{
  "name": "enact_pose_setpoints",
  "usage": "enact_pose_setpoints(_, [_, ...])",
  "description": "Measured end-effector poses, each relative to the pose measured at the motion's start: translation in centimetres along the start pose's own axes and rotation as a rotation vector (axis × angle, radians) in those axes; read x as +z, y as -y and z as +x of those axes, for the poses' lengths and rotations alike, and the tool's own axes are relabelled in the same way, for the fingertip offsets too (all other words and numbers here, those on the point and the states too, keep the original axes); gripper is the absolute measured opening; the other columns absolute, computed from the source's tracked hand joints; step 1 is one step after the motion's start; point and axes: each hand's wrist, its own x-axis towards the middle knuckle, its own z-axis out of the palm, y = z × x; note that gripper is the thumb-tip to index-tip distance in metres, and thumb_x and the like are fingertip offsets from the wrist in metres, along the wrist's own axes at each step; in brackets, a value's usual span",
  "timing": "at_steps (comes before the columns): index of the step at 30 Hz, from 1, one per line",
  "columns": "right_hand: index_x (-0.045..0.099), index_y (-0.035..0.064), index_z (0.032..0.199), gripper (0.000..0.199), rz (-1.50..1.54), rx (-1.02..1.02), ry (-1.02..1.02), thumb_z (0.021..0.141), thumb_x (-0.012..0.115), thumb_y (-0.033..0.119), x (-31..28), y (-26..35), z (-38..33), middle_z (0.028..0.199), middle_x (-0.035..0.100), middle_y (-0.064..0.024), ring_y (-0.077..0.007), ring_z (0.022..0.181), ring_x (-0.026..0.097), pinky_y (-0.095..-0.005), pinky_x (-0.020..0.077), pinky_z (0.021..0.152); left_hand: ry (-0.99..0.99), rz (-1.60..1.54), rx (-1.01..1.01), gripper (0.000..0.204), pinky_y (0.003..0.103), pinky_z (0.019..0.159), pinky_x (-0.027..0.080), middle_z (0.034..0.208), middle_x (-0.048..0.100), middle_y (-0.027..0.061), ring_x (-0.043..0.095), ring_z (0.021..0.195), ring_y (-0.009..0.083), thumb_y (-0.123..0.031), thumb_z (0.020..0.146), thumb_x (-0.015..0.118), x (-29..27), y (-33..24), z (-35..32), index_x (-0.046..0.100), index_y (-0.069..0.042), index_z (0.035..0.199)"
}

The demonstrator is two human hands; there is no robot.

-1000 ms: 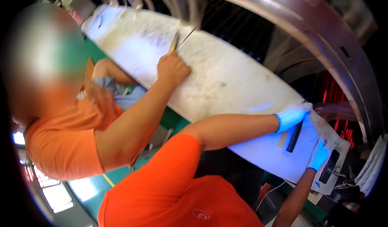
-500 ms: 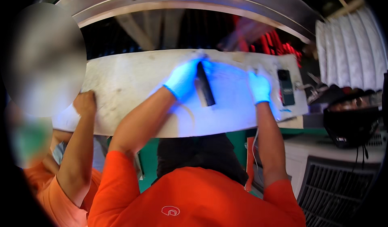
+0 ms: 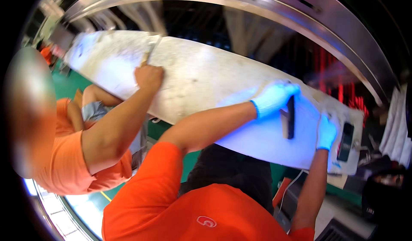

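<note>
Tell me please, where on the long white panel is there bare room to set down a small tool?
The widest bare patch on the white panel lies between the co-worker's fist and the gloved left hand. The right end is crowded: the left hand holds a dark bar-shaped tool, the gloved right hand presses beside it, and a black device lies near the edge.

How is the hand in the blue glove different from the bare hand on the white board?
The gloved hand wears a blue glove; the bare hand wears none. The gloved hand holds a dark bar; the bare hand is a fist around a thin tool. Blue light falls around the gloved hand, not the bare hand. Both belong to co-workers and rest on the white board.
</note>
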Motion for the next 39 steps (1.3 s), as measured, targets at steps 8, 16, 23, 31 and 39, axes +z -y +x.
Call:
enact_pose_setpoints(8, [0.068, -0.0011, 0.102, 0.039, -0.063, -0.060, 0.004, 0.101, 0.066, 0.038, -0.4, 2.0, -0.3, 0.083, 0.066, -0.0213, -0.0323, 0.075, 0.064, -0.0463, 0.0516, 0.076, 0.032, -1.117, -0.247, 0.020, 0.057, 0.086, 0.058, 0.106, 0.061, 0.0166, 0.061, 0.094, 0.0342, -0.017, 0.108, 0.061, -2.8, 1.8, 3.6, 0.055, 0.000, 0.116])
enact_pose_setpoints(16, [0.068, -0.0013, 0.100, 0.039, -0.046, -0.135, -0.062, 0.100, 0.066, 0.037, -0.3, 1.4, -0.5, 0.086, 0.068, -0.0234, -0.0337, 0.076, 0.064, -0.0462, 0.0517, 0.077, 0.074, -0.858, -0.301, 0.029, 0.033, 0.045, 0.047, 0.067, 0.058, 0.0055, 0.057, 0.051, 0.0192, -0.032, 0.106, 0.058, -2.8, -2.0, 0.3, 0.059, -0.007, 0.091])
enact_pose_setpoints(23, [0.063, -0.0086, 0.105, 0.047, -0.118, -0.024, 0.048, 0.102, 0.062, 0.038, -0.6, 1.7, 0.3, 0.098, 0.065, -0.0334, -0.0443, 0.089, 0.063, -0.0511, 0.0490, 0.084, 0.137, -0.383, -0.060, 0.031, 0.033, 0.052, 0.050, 0.068, 0.065, 0.0054, 0.060, 0.055, 0.0175, -0.036, 0.105, 0.060, -1.2, -0.7, -0.8, 0.069, -0.010, 0.090])
enact_pose_setpoints(31, [0.066, -0.0072, 0.120, 0.049, -0.044, -0.051, 0.011, 0.103, 0.062, 0.038, -0.6, 2.8, -0.5, 0.113, 0.070, -0.0310, -0.0437, 0.101, 0.066, -0.0492, 0.0500, 0.093, -0.077, -0.328, 0.128, 0.030, 0.034, 0.069, 0.050, 0.079, 0.065, 0.0042, 0.060, 0.072, 0.0148, -0.029, 0.105, 0.062, -0.1, 1.5, 2.3, 0.072, -0.004, 0.092])
enact_pose_setpoints(39, [0.066, -0.0072, 0.116, 0.051, -0.115, -0.048, 0.004, 0.102, 0.061, 0.041, -0.1, 0.7, 0.3, 0.112, 0.068, -0.0337, -0.0461, 0.099, 0.065, -0.0522, 0.0495, 0.091, -0.134, -0.380, 0.110, 0.035, 0.033, 0.079, 0.051, 0.087, 0.069, 0.0053, 0.063, 0.082, 0.0157, -0.035, 0.107, 0.061, 0.3, 1.5, 2.5, 0.072, -0.002, 0.098])
